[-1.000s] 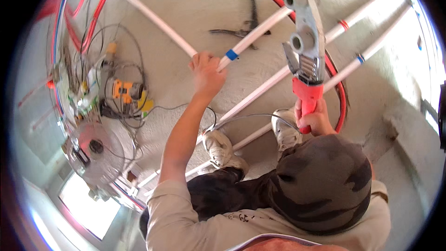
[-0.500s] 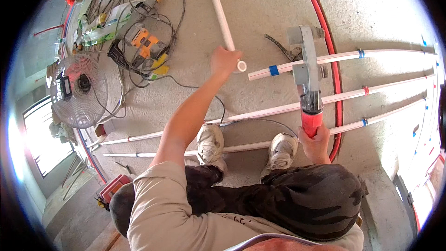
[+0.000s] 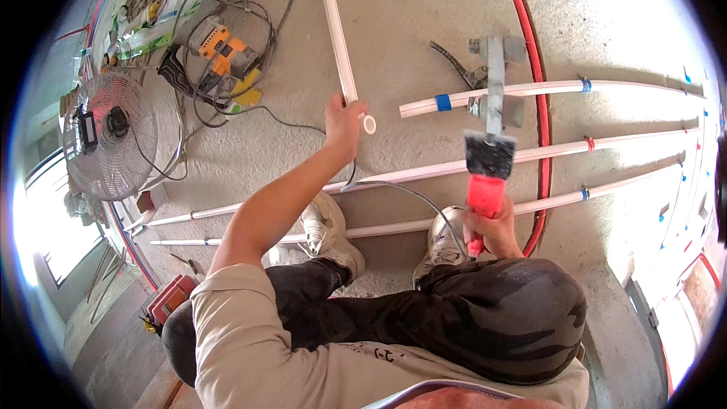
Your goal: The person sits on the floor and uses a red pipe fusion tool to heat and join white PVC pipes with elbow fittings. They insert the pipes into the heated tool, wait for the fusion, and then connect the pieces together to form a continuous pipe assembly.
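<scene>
Left hand (image 3: pixel 343 127): fingers curled shut round a white pipe (image 3: pixel 336 34), near its lower end; centre of frame.
White pipe: descends from the top edge to the fist; round fitting (image 3: pixel 369 124) at its lower end, opening visible.
Right hand (image 3: pixel 495 229): closed round the red handle (image 3: pixel 486 195) of a corded tool; right of centre, lower half.
Tool head (image 3: pixel 494 76): flat, metal, pointing toward the top edge; grey cylinders on both sides; overlaps the blue-banded pipe (image 3: pixel 556 88) in view, contact cannot be told.
Blue-banded pipe: free end right of centre, rest running to frame right.
Red hose (image 3: pixel 544 125): curved, right of the tool.
Orange power tool (image 3: pixel 227 49): upper left.
Fan (image 3: pixel 113 151): left side.
</scene>
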{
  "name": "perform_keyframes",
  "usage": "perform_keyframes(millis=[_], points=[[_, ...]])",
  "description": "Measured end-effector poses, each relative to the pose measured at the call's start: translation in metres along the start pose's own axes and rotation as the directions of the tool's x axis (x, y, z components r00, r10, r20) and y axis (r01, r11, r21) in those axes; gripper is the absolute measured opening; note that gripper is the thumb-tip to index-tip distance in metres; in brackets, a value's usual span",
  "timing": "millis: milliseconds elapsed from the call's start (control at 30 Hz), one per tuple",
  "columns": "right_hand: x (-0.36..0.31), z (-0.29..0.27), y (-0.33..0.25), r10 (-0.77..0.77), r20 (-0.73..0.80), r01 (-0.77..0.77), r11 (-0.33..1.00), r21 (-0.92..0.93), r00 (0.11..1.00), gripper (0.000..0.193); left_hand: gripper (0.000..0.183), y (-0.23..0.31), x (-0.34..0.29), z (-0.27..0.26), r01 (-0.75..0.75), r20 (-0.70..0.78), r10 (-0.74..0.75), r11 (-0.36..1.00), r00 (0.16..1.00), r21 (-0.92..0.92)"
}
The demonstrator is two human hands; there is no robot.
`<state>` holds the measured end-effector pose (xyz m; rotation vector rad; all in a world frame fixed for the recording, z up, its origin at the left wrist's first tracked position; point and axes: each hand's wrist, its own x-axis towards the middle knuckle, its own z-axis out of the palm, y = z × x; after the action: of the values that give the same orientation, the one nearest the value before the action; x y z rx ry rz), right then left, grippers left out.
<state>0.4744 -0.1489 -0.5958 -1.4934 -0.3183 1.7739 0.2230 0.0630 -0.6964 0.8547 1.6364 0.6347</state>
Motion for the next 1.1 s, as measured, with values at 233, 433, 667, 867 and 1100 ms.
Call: perform_keyframes(millis=[233,433,667,867,1100], points=[[0.024,0.047,0.046,0.171,0.422,-0.368,0.818,0.442,0.89,0.018,0.016,-0.001,0.005,-0.024,0.036,0.081,-0.041,0.997,0.996,0.063],[0.047,0.076,0.065,0.177,0.273,-0.254,0.926,0.28,0.946,0.017,0.021,-0.031,-0.015,-0.02,-0.012,-0.015,0.012,1.0,1.0,-0.017],[0.048,0.075,0.061,0.181,0.229,-0.185,0.983,-0.003,0.957,0.021,0.024,-0.073,-0.082,-0.052,-0.085,0.001,0.087,0.974,0.996,0.212],[0.048,0.096,0.061,0.225,0.234,-0.229,0.973,-0.011,0.946,0.036,0.019,-0.06,-0.067,-0.062,0.016,0.03,-0.016,1.0,0.999,-0.024],[0.058,0.094,0.073,0.287,0.16,-0.281,0.958,-0.059,0.944,0.031,0.019,-0.062,-0.078,-0.051,0.019,0.125,0.002,0.986,0.992,-0.163]])
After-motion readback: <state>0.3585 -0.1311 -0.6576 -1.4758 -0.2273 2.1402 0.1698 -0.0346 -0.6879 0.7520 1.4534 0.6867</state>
